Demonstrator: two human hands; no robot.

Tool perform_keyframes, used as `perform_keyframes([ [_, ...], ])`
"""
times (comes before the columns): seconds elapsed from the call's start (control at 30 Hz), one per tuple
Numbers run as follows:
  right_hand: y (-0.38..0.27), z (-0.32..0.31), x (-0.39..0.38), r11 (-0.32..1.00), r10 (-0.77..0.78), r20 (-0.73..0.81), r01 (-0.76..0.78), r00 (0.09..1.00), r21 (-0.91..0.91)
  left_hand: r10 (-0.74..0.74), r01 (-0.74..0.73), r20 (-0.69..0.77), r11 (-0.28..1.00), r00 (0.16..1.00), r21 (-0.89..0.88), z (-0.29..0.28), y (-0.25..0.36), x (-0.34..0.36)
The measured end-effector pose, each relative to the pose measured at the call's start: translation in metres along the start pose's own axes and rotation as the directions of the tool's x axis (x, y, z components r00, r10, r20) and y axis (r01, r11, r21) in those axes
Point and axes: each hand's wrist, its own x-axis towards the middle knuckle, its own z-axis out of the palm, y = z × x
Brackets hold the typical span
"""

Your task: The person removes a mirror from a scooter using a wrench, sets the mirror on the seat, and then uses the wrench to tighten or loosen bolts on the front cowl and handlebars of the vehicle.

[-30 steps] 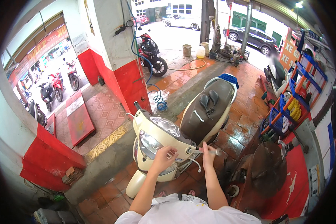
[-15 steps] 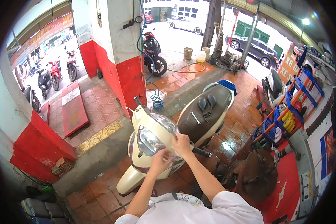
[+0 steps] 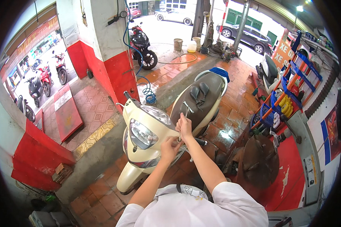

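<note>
Head view is looking down on a cream scooter (image 3: 147,140) standing on wet red-brown tiles, its headlight facing the lower left and its brown seat (image 3: 199,100) stretching away toward the upper right. Both of the person's forearms are coming up from the lower edge and meeting at the scooter's right handlebar area. The right hand (image 3: 184,126) is sitting higher, its fingers clenching around a thin metal tool (image 3: 186,112) that is sticking upward just above the knuckles. The left hand (image 3: 169,145) is lying just below and beside it, fingers curling in against the handlebar fitting; whether it is gripping something small there is too hard to tell. A black handlebar grip (image 3: 201,142) is poking out to the right of the hands.

Another metal wrench (image 3: 188,109) is resting on the front of the seat, close behind the hands, and a blue cloth (image 3: 218,70) is lying at the seat's far end. A red and white pillar (image 3: 110,49) is rising beyond the scooter's front, with a coiled blue hose (image 3: 149,94) hanging down beside it. A black and red motorbike (image 3: 142,43) is parked past the pillar. A blue and orange rack (image 3: 288,90) of bottles is standing along the right side, and a round dark stool (image 3: 259,160) is sitting near the person's right, close to the elbow.
</note>
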Motion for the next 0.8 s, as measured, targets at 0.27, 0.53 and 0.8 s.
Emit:
perform_keyframes([
  [0.27, -0.032, -0.020, -0.003, 0.992, -0.059, 0.025, 0.056, 0.998, 0.110, -0.010, 0.013, 0.075, 1.000, 0.997, -0.027, 0.002, -0.008, -0.001],
  [0.53, -0.052, -0.057, -0.058, 0.949, 0.029, 0.051, -0.044, 0.998, 0.312, 0.003, 0.000, 0.111, 1.000, 0.994, -0.029, -0.002, -0.014, -0.013],
  [0.8, 0.003, -0.118, -0.130, 0.800, 0.304, 0.076, -0.298, 0.950, 0.521, -0.220, 0.230, 0.270, 0.973, 0.937, -0.004, -0.011, -0.034, -0.061],
])
